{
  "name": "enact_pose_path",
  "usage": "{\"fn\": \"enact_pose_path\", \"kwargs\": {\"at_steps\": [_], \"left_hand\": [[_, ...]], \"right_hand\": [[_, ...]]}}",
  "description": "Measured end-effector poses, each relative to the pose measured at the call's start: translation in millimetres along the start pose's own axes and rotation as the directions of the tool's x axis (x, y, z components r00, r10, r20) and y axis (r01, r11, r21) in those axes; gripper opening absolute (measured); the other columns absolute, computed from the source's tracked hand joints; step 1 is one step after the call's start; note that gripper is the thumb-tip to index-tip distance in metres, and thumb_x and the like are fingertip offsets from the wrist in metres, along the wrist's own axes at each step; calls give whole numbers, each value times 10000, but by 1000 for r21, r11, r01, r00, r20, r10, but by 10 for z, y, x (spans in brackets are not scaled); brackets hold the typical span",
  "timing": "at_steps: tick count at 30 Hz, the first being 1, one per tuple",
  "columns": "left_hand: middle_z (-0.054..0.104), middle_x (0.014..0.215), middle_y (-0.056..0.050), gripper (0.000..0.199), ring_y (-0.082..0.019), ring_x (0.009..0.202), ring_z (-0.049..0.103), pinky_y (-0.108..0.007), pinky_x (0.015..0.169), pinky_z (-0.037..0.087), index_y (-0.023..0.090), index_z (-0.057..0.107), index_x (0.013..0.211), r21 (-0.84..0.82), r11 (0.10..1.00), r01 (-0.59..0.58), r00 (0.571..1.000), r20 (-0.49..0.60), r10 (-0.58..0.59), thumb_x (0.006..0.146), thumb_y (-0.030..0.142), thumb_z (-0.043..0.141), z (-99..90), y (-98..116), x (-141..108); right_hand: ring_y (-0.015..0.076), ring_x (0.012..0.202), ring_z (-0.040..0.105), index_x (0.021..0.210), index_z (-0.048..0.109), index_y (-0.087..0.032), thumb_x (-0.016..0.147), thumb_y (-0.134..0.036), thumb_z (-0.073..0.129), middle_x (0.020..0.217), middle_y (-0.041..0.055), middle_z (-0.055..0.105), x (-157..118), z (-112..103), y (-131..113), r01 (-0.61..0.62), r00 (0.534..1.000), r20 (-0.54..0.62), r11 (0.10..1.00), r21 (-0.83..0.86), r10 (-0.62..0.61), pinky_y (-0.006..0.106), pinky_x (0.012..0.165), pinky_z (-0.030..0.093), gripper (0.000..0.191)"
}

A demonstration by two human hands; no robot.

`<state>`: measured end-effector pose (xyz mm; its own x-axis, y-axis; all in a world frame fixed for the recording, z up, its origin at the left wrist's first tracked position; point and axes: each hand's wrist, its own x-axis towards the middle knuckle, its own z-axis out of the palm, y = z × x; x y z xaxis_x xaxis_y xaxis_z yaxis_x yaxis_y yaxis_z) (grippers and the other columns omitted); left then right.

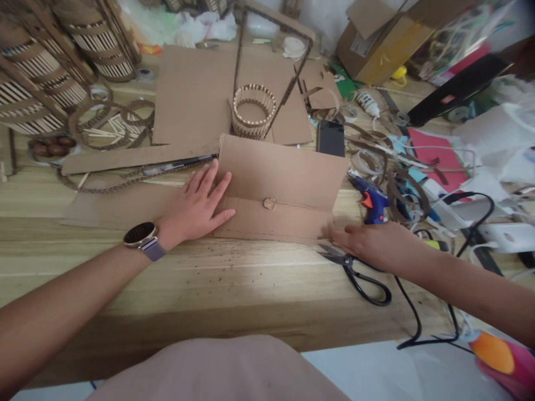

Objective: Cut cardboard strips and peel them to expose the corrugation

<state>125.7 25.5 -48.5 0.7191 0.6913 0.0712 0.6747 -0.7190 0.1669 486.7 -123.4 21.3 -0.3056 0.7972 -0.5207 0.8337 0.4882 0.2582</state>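
A creased piece of brown cardboard [284, 170] lies in front of me, with a fold line across it and a small torn patch [270, 204] on the fold. My left hand [203, 203] rests on its left end, fingers spread and flat, a watch on the wrist. At the lower right corner, my right hand [363, 240] touches the cardboard with stretched fingers; their tips are slightly blurred. Black-handled scissors [355, 273] lie just below my right hand, blades partly apart. A blue glue gun [371, 200] sits right above it.
Behind the cardboard stands a round stick basket [253, 114] with a tall frame handle. A phone [331, 138], cardboard strips [137, 159] and a larger cardboard sheet [192, 94] lie nearby. Stick lanterns [33, 83] fill the far left; cables and a power strip [507, 238] crowd the right.
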Motion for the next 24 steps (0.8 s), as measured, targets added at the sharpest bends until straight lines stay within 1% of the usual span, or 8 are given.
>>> {"fn": "enact_pose_path", "kwargs": {"at_steps": [6,8,11,14,18,24], "left_hand": [[26,1673,-221,782,-409,1533,100,-560,1223,146,107,194,1592,17,1000,4,1000,5,-5,995,567,404,-7,14,-1],[27,1673,-220,779,-409,1534,100,-563,1223,146,110,192,1593,16,1000,4,1000,2,-4,996,566,398,-10,19,-1],[29,1673,-221,783,-411,1533,102,-563,1222,148,110,193,1593,18,1000,8,1000,-2,-8,994,567,403,-6,18,-2],[33,1675,-212,784,-408,1534,100,-562,1222,151,125,190,1596,12,1000,5,1000,-7,-5,991,575,403,2,10,-4],[13,1680,-198,788,-407,1536,90,-575,1219,152,143,162,1604,4,1000,-7,1000,-15,7,991,576,400,6,1,-6],[9,1678,-204,783,-410,1534,96,-570,1218,157,128,177,1601,19,1000,1,1000,-9,0,996,580,382,7,-3,-9]], "right_hand": [[169,601,632,1345,514,-235,941,-101,406,808,51,686,-15,-7,19,22,999,22,999,23,-23,287,454,249,440],[176,613,640,1344,518,-236,954,-121,392,832,60,691,-26,0,36,27,999,22,999,34,-27,290,457,251,426],[197,624,659,1372,496,-246,964,-131,368,849,64,700,-48,9,71,0,998,59,998,57,-4,295,453,238,443],[199,639,668,1299,541,-243,979,-171,366,849,64,706,-71,23,102,-16,996,93,996,84,8,289,451,251,372],[187,655,663,1181,586,-238,1015,-272,333,856,63,700,-97,71,115,-28,996,86,993,111,18,281,452,277,305],[193,677,683,1094,603,-239,1016,-292,364,831,47,692,-123,151,139,-45,997,68,993,109,38,284,464,267,257]]}}
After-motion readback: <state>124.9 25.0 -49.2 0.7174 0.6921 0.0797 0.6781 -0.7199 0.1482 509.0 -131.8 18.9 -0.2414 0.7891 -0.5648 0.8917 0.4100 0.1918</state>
